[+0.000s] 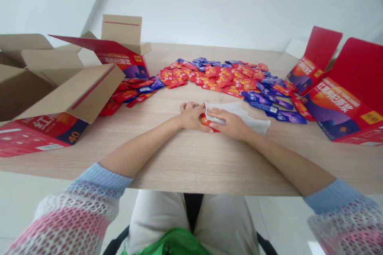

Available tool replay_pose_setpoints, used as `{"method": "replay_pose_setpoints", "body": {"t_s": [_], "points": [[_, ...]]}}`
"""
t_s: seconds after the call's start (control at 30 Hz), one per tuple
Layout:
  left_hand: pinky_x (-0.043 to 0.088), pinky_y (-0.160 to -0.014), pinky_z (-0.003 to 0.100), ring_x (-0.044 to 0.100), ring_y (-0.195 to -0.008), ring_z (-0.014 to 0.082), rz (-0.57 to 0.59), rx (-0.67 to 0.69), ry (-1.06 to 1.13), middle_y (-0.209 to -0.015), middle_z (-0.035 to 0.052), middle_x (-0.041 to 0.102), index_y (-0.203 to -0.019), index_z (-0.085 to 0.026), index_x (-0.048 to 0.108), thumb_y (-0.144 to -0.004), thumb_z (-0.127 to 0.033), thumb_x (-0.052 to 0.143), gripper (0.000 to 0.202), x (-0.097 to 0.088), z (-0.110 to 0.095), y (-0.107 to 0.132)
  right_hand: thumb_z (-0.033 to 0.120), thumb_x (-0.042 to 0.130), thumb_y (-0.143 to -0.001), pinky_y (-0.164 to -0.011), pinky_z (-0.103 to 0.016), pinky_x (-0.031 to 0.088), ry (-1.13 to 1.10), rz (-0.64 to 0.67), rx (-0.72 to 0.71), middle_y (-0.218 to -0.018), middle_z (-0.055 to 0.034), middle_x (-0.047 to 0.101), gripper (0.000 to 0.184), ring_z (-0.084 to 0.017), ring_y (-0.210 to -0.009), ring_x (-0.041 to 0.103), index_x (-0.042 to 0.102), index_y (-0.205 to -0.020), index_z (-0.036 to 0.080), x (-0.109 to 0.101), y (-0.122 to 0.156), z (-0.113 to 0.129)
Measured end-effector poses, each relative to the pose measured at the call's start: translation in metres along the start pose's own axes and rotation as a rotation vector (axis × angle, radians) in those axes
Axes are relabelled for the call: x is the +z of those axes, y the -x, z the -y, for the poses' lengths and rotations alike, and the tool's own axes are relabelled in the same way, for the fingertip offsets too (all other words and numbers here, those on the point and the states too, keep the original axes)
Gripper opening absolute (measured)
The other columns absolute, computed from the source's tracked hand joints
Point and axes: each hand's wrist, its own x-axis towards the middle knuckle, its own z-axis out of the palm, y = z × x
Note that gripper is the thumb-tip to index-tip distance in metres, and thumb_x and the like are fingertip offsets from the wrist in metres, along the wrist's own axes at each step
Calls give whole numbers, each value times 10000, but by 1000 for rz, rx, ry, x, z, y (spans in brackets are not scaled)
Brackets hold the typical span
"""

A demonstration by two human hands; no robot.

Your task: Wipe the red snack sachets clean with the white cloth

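Observation:
A red sachet (204, 121) lies on the table in front of me, mostly hidden under my hands and a cloth. The fingers and thumb of my left hand (190, 117) are closed around its left side. Over the sachet, my right hand (230, 122) holds a white cloth (243, 111), with fingers close together and the cloth partly beneath them. The cloth's loose part spreads out to the right on the wood. Just beyond the hands lies a wide arc of red sachets (223, 77) mixed with blue sachets (260, 100).
Open cardboard boxes (44, 127) with raised flaps stand on the left, another red box (119, 58) behind. Two red boxes with lids up, the nearer box (341, 105) and a farther box (305, 72), flank the right. The wooden table (191, 163) ends close to my lap.

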Motion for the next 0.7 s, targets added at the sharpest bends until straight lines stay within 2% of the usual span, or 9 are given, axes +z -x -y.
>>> {"method": "replay_pose_setpoints", "body": {"t_s": [0.1, 0.2, 0.27, 0.33, 0.4, 0.43, 0.53, 0.63, 0.7], "points": [[95, -1081, 576, 191, -1383, 387, -41, -19, -15, -1599, -25, 196, -1399, -404, 447, -609, -781, 626, 894, 6, 2, -3, 380, 508, -921, -1164, -558, 154, 138, 121, -150, -1452, -49, 474, 448, -266, -1392, 354, 531, -1357, 282, 1, 2, 5], [74, -1084, 576, 202, -1392, 377, -67, -32, -2, -1583, 14, 253, -1457, -369, 365, -621, -770, 625, 963, 10, 5, -5, 356, 456, -955, -1169, -579, 38, 85, 202, -221, -1392, -14, 545, 369, -249, -1360, 408, 573, -1303, 325, -6, 1, 3], [71, -1085, 573, 205, -1392, 384, -75, -32, 14, -1576, 25, 270, -1493, -362, 288, -608, -774, 634, 1036, 11, 6, -5, 390, 457, -952, -1175, -541, 100, -17, 234, -244, -1299, -3, 627, 335, -245, -1319, 467, 634, -1228, 319, -11, 1, 1], [73, -1086, 570, 202, -1390, 394, -74, -32, 22, -1572, 27, 279, -1504, -359, 258, -584, -791, 639, 1086, 11, 7, -5, 457, 456, -941, -1119, -493, 283, -127, 216, -199, -1137, -11, 710, 344, -255, -1206, 572, 696, -1117, 284, -15, 1, 1], [71, -1089, 568, 201, -1387, 399, -70, -35, 21, -1570, 26, 284, -1501, -354, 264, -562, -803, 644, 1107, 11, 7, -6, 541, 438, -924, -934, -416, 461, -221, 150, -98, -939, -24, 738, 429, -249, -983, 663, 727, -966, 227, -18, 2, 2], [72, -1090, 567, 203, -1385, 401, -70, -39, 18, -1568, 30, 287, -1500, -346, 268, -550, -802, 652, 1122, 11, 7, -6, 583, 432, -911, -820, -369, 496, -261, 112, -49, -843, -24, 726, 481, -230, -856, 670, 722, -883, 201, -19, 3, 3], [78, -1096, 557, 213, -1380, 402, -69, -46, 11, -1566, 39, 290, -1495, -332, 284, -534, -783, 675, 1131, 10, 6, -8, 684, 431, -860, -586, -282, 458, -357, 4, 55, -623, -12, 640, 593, -162, -600, 587, 653, -661, 172, -19, 9, 7], [72, -1102, 549, 212, -1384, 401, -69, -45, 20, -1556, 56, 307, -1495, -325, 287, -549, -784, 663, 1116, 10, 7, -8, 732, 407, -838, -503, -268, 428, -450, -161, 151, -519, -13, 575, 640, -143, -507, 539, 585, -557, 186, -16, 19, 14], [68, -1103, 550, 209, -1389, 393, -73, -43, 35, -1551, 70, 314, -1494, -312, 291, -560, -784, 655, 1108, 11, 8, -8, 742, 380, -842, -478, -268, 438, -543, -298, 206, -520, -18, 578, 641, -148, -497, 549, 585, -585, 193, -15, 23, 20]]}}
